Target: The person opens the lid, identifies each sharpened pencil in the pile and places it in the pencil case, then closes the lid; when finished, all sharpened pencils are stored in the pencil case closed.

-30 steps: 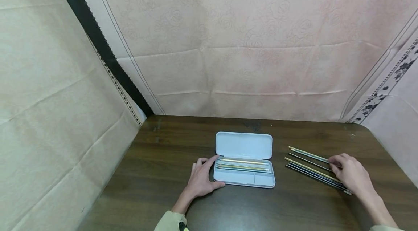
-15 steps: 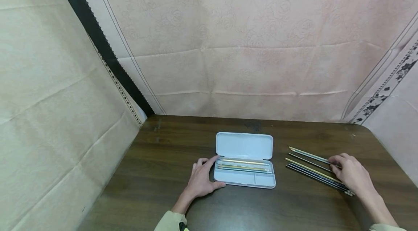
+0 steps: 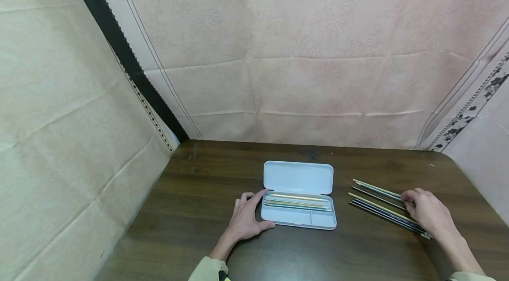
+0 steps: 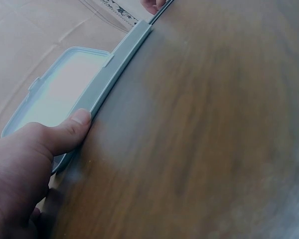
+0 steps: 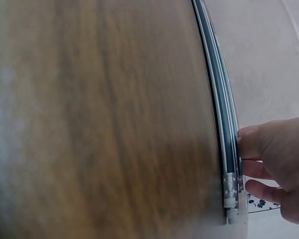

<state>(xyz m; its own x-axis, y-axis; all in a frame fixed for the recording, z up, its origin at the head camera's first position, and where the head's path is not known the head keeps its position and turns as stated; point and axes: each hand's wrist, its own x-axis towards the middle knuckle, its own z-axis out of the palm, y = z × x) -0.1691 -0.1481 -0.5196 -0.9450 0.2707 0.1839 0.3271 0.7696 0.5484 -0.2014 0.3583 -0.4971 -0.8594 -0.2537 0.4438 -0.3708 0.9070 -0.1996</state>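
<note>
A light blue pencil case point(image 3: 292, 219) lies on the table with its lid point(image 3: 298, 176) raised. Several pencils point(image 3: 297, 204) rest in its long compartment. My left hand point(image 3: 244, 217) grips the case's left end, index finger at the hinge corner and thumb on the front edge; in the left wrist view the thumb point(image 4: 70, 132) presses the front wall. To the right lie several loose pencils point(image 3: 383, 215), dark and yellow-green, in a slanted bundle. My right hand point(image 3: 427, 210) pinches the eraser end of a pale green pencil point(image 3: 375, 187) on the far side; its fingertips are partly hidden.
The brown wooden table point(image 3: 318, 254) runs back to a pale cloth wall point(image 3: 302, 95). A second cloth point(image 3: 79, 139) hangs along the left side. In the right wrist view, pencils with clear-ended ferrules point(image 5: 229, 191) lie in front of the right hand.
</note>
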